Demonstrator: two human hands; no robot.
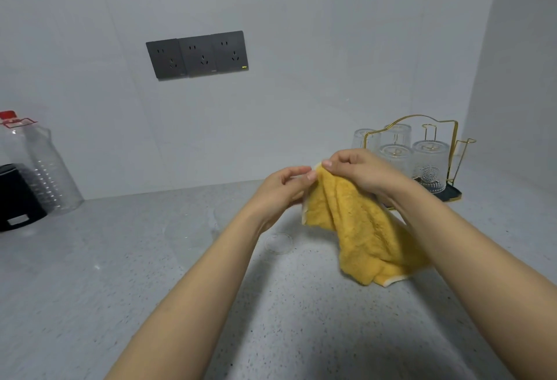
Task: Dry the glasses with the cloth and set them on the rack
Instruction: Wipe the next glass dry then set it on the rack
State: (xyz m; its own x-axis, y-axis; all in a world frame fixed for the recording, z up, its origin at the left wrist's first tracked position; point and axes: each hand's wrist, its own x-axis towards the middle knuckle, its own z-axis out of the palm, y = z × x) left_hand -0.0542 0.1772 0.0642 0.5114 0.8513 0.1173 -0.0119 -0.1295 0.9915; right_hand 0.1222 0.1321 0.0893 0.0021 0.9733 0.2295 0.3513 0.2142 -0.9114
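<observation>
Midway, both hands pinch the cloth (355, 222), left hand (286, 186) beside right hand (358, 171). Next, she must take a glass (278, 242) off the counter.

Grey speckled desk (90, 289). Triple dark socket panel (197, 54) on the wall. Far left: clear plastic jug (39, 165) with red cap, black appliance (16, 198) just in front.

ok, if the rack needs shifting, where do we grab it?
By the gold wire handle arching over the top of the rack, with fingers coming straight down and closing across the wire. Upturned glasses crowd the sides and the dark tray lies flat on the counter, so a side approach likely finds little clear hold.
</observation>
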